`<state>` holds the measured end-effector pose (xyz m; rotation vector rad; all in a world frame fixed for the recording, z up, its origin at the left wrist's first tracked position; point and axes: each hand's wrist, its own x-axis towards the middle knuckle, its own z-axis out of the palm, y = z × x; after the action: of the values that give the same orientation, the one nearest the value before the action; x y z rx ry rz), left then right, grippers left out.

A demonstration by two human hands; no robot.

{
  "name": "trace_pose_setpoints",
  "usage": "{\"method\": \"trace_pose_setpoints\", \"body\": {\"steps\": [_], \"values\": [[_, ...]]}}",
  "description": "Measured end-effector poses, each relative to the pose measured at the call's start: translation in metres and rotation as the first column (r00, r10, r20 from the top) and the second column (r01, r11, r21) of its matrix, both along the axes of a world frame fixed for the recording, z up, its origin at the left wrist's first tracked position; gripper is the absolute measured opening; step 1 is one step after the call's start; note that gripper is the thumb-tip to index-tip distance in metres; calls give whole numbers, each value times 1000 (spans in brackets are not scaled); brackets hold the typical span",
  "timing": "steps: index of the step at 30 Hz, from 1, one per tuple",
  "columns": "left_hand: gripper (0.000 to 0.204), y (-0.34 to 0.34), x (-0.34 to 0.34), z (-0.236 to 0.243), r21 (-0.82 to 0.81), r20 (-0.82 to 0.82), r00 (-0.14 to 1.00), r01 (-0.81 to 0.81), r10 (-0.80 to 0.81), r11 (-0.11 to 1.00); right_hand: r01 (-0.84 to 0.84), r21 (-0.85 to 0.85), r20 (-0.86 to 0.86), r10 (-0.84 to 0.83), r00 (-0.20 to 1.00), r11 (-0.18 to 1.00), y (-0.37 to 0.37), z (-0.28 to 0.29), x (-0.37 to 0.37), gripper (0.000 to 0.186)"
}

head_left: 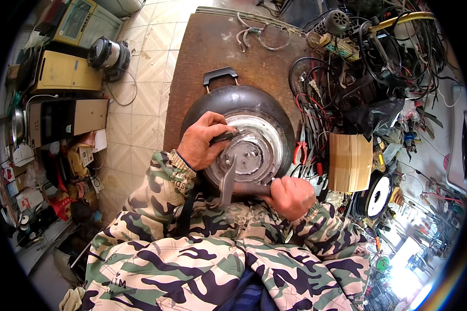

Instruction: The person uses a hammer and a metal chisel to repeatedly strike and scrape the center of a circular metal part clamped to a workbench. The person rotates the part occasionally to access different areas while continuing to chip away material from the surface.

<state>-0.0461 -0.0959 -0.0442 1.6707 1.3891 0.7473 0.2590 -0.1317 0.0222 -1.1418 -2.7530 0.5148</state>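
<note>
A round black pan [200, 111] with a black loop handle [219, 74] lies upside down on the brown table [192, 52]. Its silvery metal base [275, 135] faces up, with a jagged-edged round recess [250, 155] in the middle. My left hand [205, 137] pinches a dark, chisel-like bar [224, 137] whose end rests at the rim of this recess. At the pan's near edge, my right hand [291, 197] is closed round the handle of a hammer [227, 185]. The hammer's long pointed head stands over the near left part of the base.
Red-handled pliers [300, 150] and other hand tools lie right of the pan. Beyond them are a cardboard box [350, 163], tangled cables and a white-faced reel [380, 196]. A loop of cord [259, 39] lies at the table's far end. A cylindrical appliance [109, 56] stands on the tiled floor at left.
</note>
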Motion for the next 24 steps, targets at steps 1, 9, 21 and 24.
{"method": "trace_pose_setpoints", "body": {"steps": [1, 9, 21, 24], "values": [[43, -1, 1, 1, -7, 7, 1000, 0, 0, 1000, 68, -37, 47, -67, 997, 997, 2, -1, -4, 41], [43, -25, 23, 13, 75, -74, 987, -135, 141, 988, 341, -383, -180, -431, 884, 858, -1, 12, -2, 27], [46, -27, 21, 13, 143, -215, 972, -67, 97, 987, 350, -760, -61, -597, 800, 547, 44, 31, -4, 28], [44, -26, 21, 16, 125, -242, 967, -51, 80, 991, 320, -704, -49, -493, 869, 634, 46, 28, -4, 26]]}}
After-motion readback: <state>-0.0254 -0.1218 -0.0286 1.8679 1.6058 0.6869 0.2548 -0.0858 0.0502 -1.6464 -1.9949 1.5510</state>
